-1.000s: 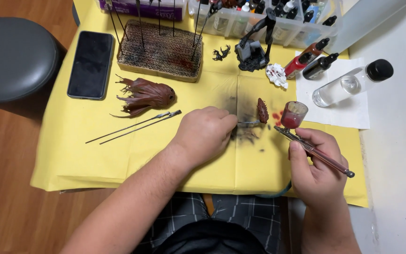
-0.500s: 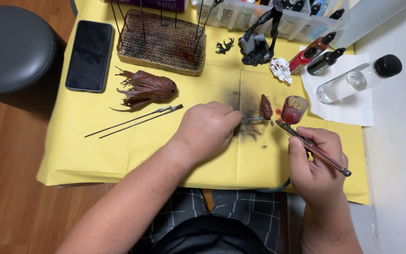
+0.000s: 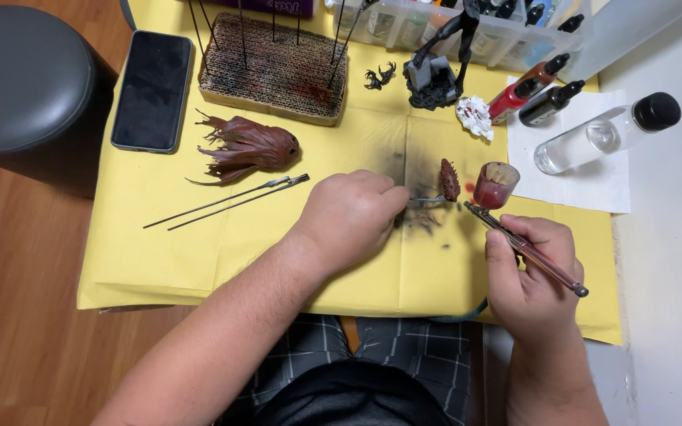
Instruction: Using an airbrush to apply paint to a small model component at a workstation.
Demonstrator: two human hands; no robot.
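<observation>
Yellow paper (image 3: pixel 199 252) covers the small table, already smudged black and red around the work. Nearest, the right hand (image 3: pixel 532 272) is curled around an airbrush (image 3: pixel 524 246), its red-stained paint cup (image 3: pixel 496 184) tilted toward the middle. Just left of it, the left hand (image 3: pixel 350 218) is closed, pinching a thin clip stick whose far end carries a small dark-red spiked part (image 3: pixel 449 180), close before the airbrush tip. At that short range paint could pool or run, and overspray could land on the pinching fingers. Farther left lie two spare clip sticks (image 3: pixel 226 202), a larger brown spiky piece (image 3: pixel 248 148) and a black phone (image 3: pixel 152 90) — exposed to drifting mist. Farthest, paint bottles (image 3: pixel 532 80) lie beside a clear one (image 3: pixel 605 134) — a knocked cup would reach them.
</observation>
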